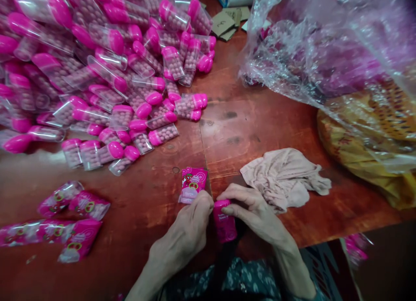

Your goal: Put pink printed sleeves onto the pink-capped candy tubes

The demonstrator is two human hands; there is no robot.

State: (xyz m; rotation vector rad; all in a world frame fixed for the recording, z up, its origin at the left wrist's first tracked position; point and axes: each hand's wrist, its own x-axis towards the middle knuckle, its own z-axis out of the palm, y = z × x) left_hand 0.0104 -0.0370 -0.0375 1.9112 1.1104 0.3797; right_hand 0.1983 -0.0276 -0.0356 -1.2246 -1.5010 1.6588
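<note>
Both hands meet at the near edge of a red-brown wooden table (247, 127). My left hand (191, 225) and my right hand (250, 210) are closed together on a small pink-capped tube in a pink printed sleeve (224, 225). A pink label sleeve (192, 184) lies flat on the table just beyond my left fingers, touching them. Whether the left fingers also pinch it I cannot tell.
A big heap of clear tubes with pink caps (97, 67) fills the far left. Several sleeved tubes (69, 220) lie at the near left. A crumpled beige cloth (286, 175) sits right of my hands. Clear plastic bags (325, 45) and a yellow bag (373, 140) crowd the right.
</note>
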